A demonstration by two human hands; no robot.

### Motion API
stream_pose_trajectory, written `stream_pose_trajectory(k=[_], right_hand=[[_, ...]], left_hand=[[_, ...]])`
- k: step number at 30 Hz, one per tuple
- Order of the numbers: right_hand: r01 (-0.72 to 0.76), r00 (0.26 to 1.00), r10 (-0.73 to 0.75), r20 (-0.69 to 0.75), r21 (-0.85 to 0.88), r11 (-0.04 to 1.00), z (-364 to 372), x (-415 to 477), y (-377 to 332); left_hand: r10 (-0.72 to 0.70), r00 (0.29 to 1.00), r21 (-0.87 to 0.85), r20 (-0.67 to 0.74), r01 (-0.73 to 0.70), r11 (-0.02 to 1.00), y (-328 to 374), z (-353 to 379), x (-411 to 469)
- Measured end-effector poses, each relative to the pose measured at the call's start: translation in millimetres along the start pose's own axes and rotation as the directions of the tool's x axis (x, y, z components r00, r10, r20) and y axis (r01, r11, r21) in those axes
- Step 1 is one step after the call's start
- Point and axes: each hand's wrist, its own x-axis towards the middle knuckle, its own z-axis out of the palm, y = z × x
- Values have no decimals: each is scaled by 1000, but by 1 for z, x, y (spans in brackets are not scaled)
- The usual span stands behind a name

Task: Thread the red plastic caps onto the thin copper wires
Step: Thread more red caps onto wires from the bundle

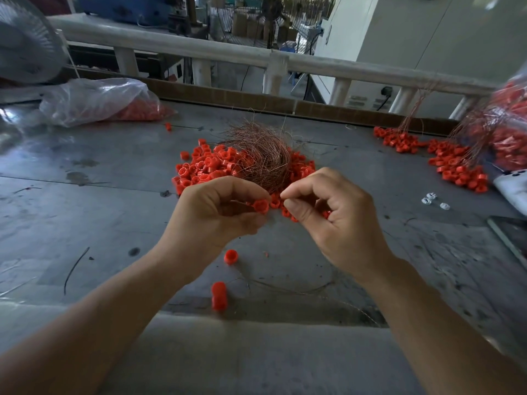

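My left hand (219,208) pinches a red plastic cap (261,206) between thumb and fingers, just above the table. My right hand (328,212) is close beside it, thumb and forefinger pinched together at the cap's right side; a thin copper wire there is too fine to see clearly. Behind both hands lies a pile of loose red caps (205,166) with a tangled bundle of copper wires (263,155) on top.
Two single red caps (231,256) (219,295) lie on the grey table (99,172) near me. Threaded caps on wires (456,163) spread at the right. A plastic bag of caps (114,101) sits at far left, a fan (25,41) behind it. A phone (513,186) lies at the right edge.
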Motion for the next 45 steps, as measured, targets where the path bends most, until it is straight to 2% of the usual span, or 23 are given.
stream_pose_trajectory(k=[9,29,35,40,45], right_hand=[[9,998,-6,55,-41,999,0,-1,0],[-33,996,40,82,-89,995,-5,-2,-1],[-42,994,50,93,-90,995,-6,-2,-2],[-91,990,94,102,-34,995,-6,-2,-3],[-250,964,234,129,120,961,-6,-2,-5]], left_hand=[[-1,999,-94,49,5,996,2,-1,-1],[6,985,-134,171,17,991,-3,-5,-1],[21,986,-123,166,-1,992,-2,-4,-2],[13,987,-201,160,20,979,-2,-5,-2],[10,981,-294,192,48,955,-2,-5,-2]])
